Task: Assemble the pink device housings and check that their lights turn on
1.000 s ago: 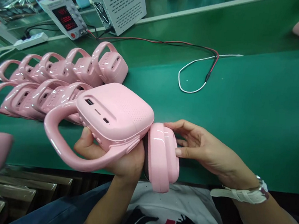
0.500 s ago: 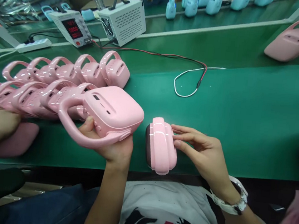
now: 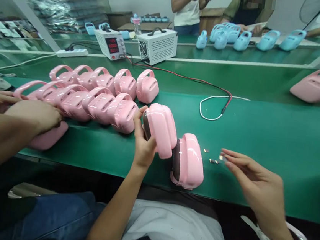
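Pink plastic is filling most of this bench. At about nine o'clock from the middle, the left hand [image 3: 142, 145] is curling its fingers around a pink speaker case [image 3: 160, 129] and holding it tipped up on the green mat [image 3: 275, 148], right beside two rows of finished pink cases [image 3: 93, 93]. Just at four o'clock from that case, a second pink case [image 3: 188, 161] is standing on its edge, touching or almost touching the first one. Over at three o'clock, the right hand [image 3: 254, 181] is hovering low with its fingers loosely bent and the tips close together, reaching at some tiny metal bits [image 3: 214, 160] lying on the mat. I am not able to tell if it is pinching one yet. It looks like the person is getting ready to pick up a small part for a case, so the coming move is asking for a very careful pinch. Another person's arms [image 3: 18, 119] are pressing on a pink case at nine o'clock, at the far left. A red and white wire [image 3: 214, 103] is lying at one o'clock, running to a power box [image 3: 112, 44]. The tiny bits are too small to name, the dark faces of both cases are mostly turned away, and the right wrist is getting cut off at the bottom.
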`<control>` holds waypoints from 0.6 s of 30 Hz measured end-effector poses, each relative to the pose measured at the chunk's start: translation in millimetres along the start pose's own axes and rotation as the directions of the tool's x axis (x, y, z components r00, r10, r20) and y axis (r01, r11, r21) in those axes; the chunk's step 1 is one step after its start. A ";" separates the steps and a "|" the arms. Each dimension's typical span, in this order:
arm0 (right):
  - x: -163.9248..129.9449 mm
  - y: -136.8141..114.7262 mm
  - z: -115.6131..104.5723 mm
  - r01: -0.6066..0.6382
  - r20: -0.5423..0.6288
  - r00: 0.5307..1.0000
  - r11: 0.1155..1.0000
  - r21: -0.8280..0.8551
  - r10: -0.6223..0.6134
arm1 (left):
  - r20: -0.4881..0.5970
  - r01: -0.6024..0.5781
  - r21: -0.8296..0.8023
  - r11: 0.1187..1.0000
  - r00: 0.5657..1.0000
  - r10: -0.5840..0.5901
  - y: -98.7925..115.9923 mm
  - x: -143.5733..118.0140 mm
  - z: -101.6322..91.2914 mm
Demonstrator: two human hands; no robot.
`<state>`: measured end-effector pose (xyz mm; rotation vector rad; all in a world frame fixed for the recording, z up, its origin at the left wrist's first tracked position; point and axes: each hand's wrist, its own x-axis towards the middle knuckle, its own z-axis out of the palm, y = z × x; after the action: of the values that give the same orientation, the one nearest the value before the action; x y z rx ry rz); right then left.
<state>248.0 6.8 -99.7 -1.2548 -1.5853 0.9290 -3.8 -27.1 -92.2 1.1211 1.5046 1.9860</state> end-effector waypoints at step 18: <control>8.8 -36.2 52.3 -0.272 0.451 0.879 0.939 0.210 0.154 | 0.154 0.234 0.085 0.969 0.957 -0.245 7.2 -7.4 -20.4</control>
<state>186.4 6.2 -81.7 -1.0944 -1.5941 1.5981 -14.6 -47.2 -90.1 1.0447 1.5484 1.6531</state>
